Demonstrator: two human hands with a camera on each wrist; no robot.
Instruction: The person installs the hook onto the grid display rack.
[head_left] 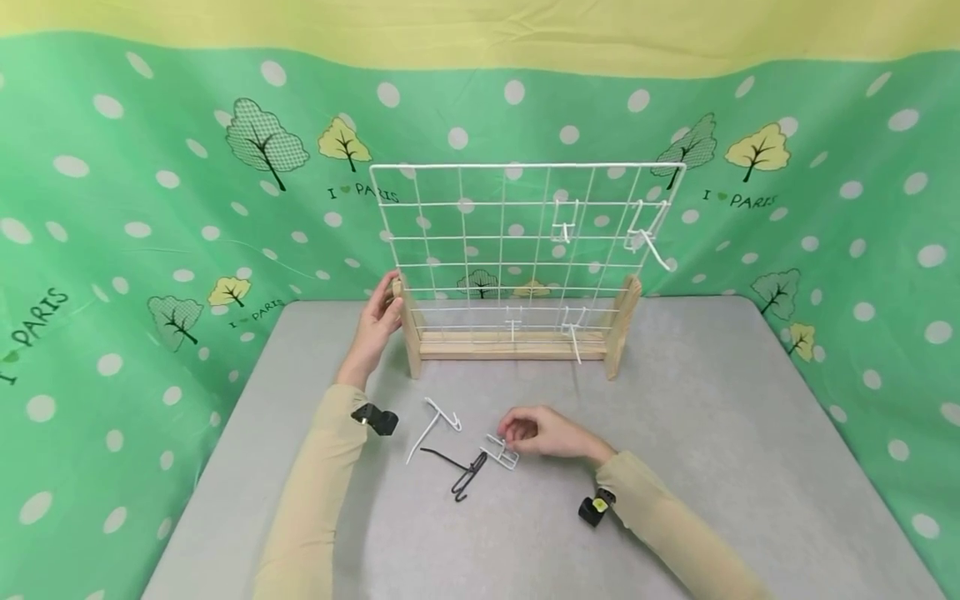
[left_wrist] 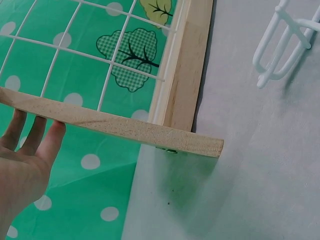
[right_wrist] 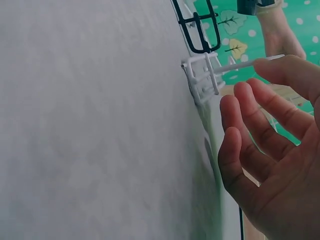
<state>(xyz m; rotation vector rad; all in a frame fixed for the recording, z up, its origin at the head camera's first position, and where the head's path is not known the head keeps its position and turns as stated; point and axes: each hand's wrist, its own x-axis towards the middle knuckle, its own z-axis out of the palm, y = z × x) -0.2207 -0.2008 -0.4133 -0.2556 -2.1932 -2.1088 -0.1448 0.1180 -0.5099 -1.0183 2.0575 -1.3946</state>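
Observation:
A white wire grid panel (head_left: 487, 237) stands upright in a wooden base (head_left: 517, 350). My left hand (head_left: 375, 325) touches the outer side of its left wooden upright (left_wrist: 115, 122), with straight fingers (left_wrist: 52, 140) against the wood. Low over the table, my right hand (head_left: 547, 432) bends its fingers loosely above a white wire hook (head_left: 501, 454). That hook's prong (right_wrist: 235, 66) points up past the thumb tip, which overlaps it in the right wrist view. Beside it lie a black hook (head_left: 468, 475) and another white hook (head_left: 435, 421).
Several white hooks hang on the grid, among them one at the upper right (head_left: 651, 237) and one low down (head_left: 573, 327). The grey tabletop (head_left: 720, 417) extends around the rack. Green patterned cloth (head_left: 150, 167) encloses the back and sides.

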